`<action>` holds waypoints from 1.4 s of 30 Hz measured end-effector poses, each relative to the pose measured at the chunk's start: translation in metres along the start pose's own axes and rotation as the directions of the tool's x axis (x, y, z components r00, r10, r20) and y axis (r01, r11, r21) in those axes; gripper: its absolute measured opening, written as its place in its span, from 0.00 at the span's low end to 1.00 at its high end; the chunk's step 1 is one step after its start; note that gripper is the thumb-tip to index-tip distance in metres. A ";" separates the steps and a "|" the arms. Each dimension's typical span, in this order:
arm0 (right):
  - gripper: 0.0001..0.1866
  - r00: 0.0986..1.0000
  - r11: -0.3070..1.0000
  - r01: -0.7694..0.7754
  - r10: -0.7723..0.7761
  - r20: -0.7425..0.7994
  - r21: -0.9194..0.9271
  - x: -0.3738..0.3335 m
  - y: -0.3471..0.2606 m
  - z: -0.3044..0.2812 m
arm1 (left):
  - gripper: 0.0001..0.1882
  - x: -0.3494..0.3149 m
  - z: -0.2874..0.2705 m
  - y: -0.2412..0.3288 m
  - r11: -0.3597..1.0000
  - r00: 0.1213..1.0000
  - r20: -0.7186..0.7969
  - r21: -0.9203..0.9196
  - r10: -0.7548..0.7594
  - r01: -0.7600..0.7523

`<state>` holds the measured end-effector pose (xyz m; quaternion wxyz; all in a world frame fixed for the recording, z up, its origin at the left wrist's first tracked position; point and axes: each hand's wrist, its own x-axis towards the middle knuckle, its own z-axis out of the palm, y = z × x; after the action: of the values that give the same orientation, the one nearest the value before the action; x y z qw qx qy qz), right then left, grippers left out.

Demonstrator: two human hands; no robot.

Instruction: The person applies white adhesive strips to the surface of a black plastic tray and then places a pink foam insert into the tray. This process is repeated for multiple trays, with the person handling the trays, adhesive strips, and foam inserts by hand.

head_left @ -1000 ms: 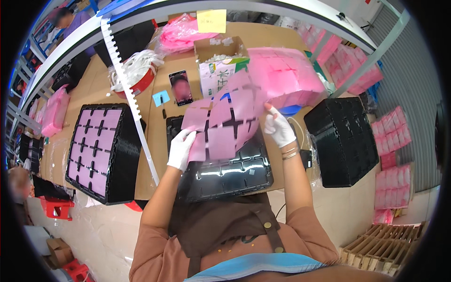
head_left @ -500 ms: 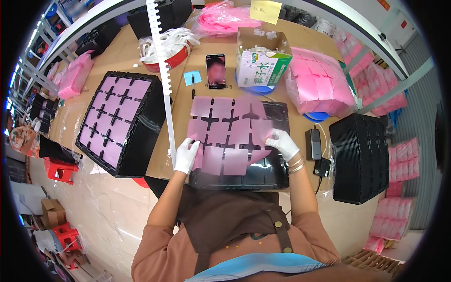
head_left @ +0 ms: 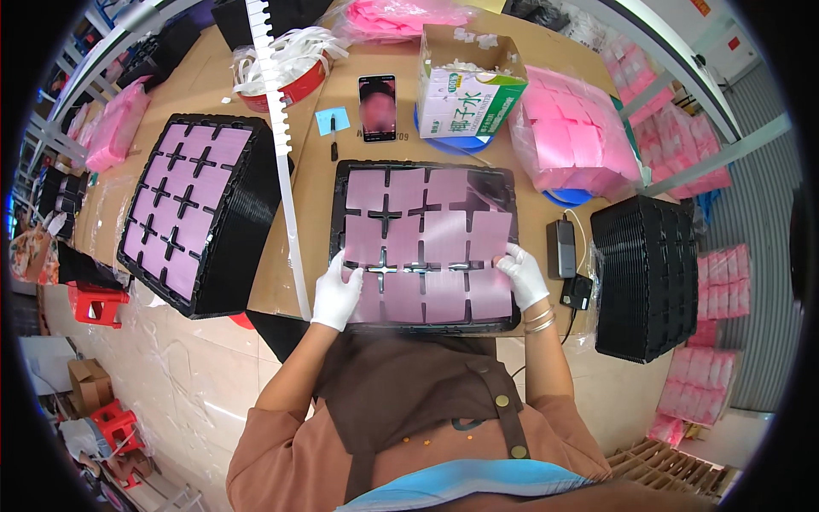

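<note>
A thin pink sheet with cross-shaped gaps lies spread over a black plastic tray in front of me. Its near and right-hand pieces look slightly raised, while the tray's far right corner shows uncovered. My left hand, in a white glove, has its fingers closed on the sheet's left edge near the front. On the opposite side, my gloved right hand pinches the right edge at about the same height. Black tray dividers show through the gaps between the pink pieces.
At left stands a tilted stack of black trays topped with pink; another stack is at right. A white notched post rises left of the tray. Behind are a phone, carton and bagged pink sheets. A power bank sits right.
The pink sheet has gone from skewed and partly folded to spread nearly square over the tray. My right hand has drawn its edge out to the right side. The whole view has shifted slightly.
</note>
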<state>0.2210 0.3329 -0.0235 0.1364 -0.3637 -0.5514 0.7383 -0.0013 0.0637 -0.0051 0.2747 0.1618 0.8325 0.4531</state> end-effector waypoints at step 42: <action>0.20 0.896 0.713 0.092 -0.364 -0.254 -0.695 -0.060 -0.049 0.051 | 0.29 -0.019 -0.026 0.006 0.972 0.973 -0.183 -0.161 0.144 -0.174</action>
<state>0.2177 0.2777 0.0512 0.1912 -0.4490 -0.7831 0.3854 -0.0019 0.0394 0.0175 0.1787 0.1640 0.7940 0.5575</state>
